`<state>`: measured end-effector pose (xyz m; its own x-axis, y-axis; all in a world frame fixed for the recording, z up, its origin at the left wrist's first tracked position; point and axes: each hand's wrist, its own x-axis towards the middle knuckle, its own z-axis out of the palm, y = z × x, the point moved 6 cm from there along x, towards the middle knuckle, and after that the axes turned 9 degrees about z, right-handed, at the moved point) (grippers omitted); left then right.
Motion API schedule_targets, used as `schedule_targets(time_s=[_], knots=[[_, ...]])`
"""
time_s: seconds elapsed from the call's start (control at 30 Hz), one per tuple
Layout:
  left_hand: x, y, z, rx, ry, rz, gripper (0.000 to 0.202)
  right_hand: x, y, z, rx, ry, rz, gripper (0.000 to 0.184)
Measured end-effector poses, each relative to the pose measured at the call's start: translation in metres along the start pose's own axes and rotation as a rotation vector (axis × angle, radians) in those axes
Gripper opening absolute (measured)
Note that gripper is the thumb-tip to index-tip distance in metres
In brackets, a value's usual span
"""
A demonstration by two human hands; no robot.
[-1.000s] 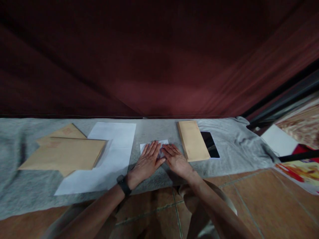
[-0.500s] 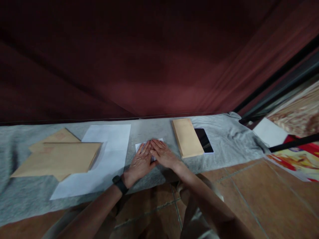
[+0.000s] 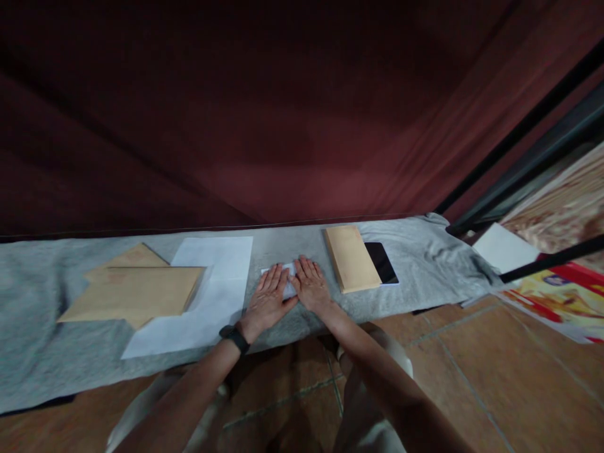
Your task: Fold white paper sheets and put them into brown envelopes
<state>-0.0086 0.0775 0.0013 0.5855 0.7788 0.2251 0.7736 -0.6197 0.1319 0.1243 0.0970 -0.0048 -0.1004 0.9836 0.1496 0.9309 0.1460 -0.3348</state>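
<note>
A small folded white paper (image 3: pixel 288 270) lies on the grey cloth (image 3: pixel 47 352) and both palms press flat on it. My left hand (image 3: pixel 267 299), with a black watch at the wrist, covers its left part with fingers stretched out. My right hand (image 3: pixel 311 285) lies flat over its right part, thumbs nearly touching. Only a strip of the paper shows between and above the fingers.
A stack of brown envelopes (image 3: pixel 352 258) lies just right of my hands, with a dark phone (image 3: pixel 381 262) beside it. To the left lie white sheets (image 3: pixel 207 286) and larger brown envelopes (image 3: pixel 134 289). A dark red curtain hangs behind; tiled floor is in front.
My right hand slid left over the folded paper, then both hands settled side by side on it. The view shifted slightly.
</note>
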Motion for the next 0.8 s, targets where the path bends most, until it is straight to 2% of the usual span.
schedule_targets(time_s=[0.27, 0.57, 0.7, 0.8], knots=[[-0.021, -0.01, -0.003, 0.017, 0.03, -0.066, 0.067, -0.006, 0.004, -0.007, -0.027, 0.04, 0.092, 0.06], [-0.021, -0.009, -0.002, 0.004, 0.071, -0.074, 0.06, -0.018, 0.009, -0.012, -0.074, 0.024, 0.163, 0.055], [-0.017, -0.008, -0.003, 0.002, 0.03, -0.07, 0.068, -0.027, -0.002, -0.023, -0.074, 0.025, 0.142, 0.052], [-0.013, -0.005, -0.004, 0.006, 0.006, -0.077, 0.07, -0.025, -0.016, -0.024, -0.041, -0.011, 0.087, 0.051]])
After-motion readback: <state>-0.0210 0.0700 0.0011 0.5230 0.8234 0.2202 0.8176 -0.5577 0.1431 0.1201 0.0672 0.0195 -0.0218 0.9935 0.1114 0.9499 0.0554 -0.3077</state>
